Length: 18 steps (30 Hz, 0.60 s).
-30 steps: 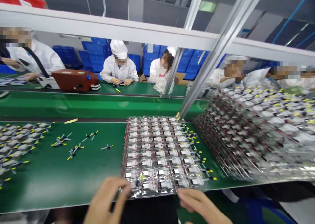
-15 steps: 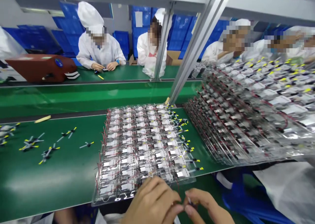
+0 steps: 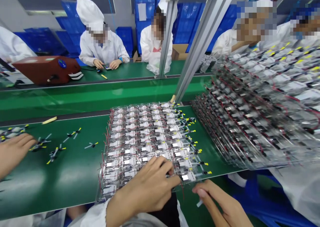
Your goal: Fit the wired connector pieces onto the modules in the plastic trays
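Observation:
My left hand [image 3: 145, 183], in a white sleeve, lies across the near part of a clear plastic tray [image 3: 100, 187] of small silver pouch batteries [image 3: 147, 148] with red wires and yellow-tipped leads. Its fingertips and thumb curl over a battery [image 3: 187, 177] near the tray's front right corner. Whether they grip it is unclear. Just off the tray's front edge, my right hand [image 3: 220, 200] pinches a small white strip [image 3: 199, 203]. A co-worker's hand [image 3: 15, 150] rests at the far left, beside several loose wired parts [image 3: 53, 153] on the green mat [image 3: 60, 183].
A tilted stack of filled trays [image 3: 255, 120] rises at the right. A metal upright [image 3: 200, 50] stands behind it. Beyond a green conveyor [image 3: 100, 97] sit co-workers in white [image 3: 100, 44], a red-brown case [image 3: 47, 70] and blue crates [image 3: 125, 35].
My left hand has moved forward onto the tray, and my right hand has moved apart from it to the right. A co-worker's hand has appeared at the left. The view has shifted slightly.

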Available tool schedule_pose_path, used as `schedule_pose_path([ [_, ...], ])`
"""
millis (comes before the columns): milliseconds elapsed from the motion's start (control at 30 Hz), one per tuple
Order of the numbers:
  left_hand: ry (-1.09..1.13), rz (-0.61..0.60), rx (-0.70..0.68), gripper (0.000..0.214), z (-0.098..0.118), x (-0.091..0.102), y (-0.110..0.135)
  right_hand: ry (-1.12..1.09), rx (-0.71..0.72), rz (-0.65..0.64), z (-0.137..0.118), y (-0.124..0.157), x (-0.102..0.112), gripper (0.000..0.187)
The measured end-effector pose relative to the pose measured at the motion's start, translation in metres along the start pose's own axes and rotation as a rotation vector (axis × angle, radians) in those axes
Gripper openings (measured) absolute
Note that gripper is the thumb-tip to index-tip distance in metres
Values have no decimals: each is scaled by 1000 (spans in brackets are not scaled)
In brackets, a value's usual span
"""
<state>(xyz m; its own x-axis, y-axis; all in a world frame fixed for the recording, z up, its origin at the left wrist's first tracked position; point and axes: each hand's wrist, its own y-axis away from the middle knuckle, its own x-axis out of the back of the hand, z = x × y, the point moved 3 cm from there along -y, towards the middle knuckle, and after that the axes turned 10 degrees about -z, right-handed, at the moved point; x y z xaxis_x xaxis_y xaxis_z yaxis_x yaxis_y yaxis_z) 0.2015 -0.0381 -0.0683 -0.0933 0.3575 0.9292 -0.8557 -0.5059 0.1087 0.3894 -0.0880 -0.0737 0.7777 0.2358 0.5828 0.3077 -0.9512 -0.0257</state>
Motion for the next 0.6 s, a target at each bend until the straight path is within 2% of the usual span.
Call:
schedule_pose_path([
  [167,75,17,18,7,-2,2,0,57,-41,4,6,6,-2,26],
  [300,116,3,47,11,-3,0,2,63,-57,-31,10,9,-4,18],
  [600,158,10,-7,5,1,1,5,-30,-127,29,14,3,-16,21],
])
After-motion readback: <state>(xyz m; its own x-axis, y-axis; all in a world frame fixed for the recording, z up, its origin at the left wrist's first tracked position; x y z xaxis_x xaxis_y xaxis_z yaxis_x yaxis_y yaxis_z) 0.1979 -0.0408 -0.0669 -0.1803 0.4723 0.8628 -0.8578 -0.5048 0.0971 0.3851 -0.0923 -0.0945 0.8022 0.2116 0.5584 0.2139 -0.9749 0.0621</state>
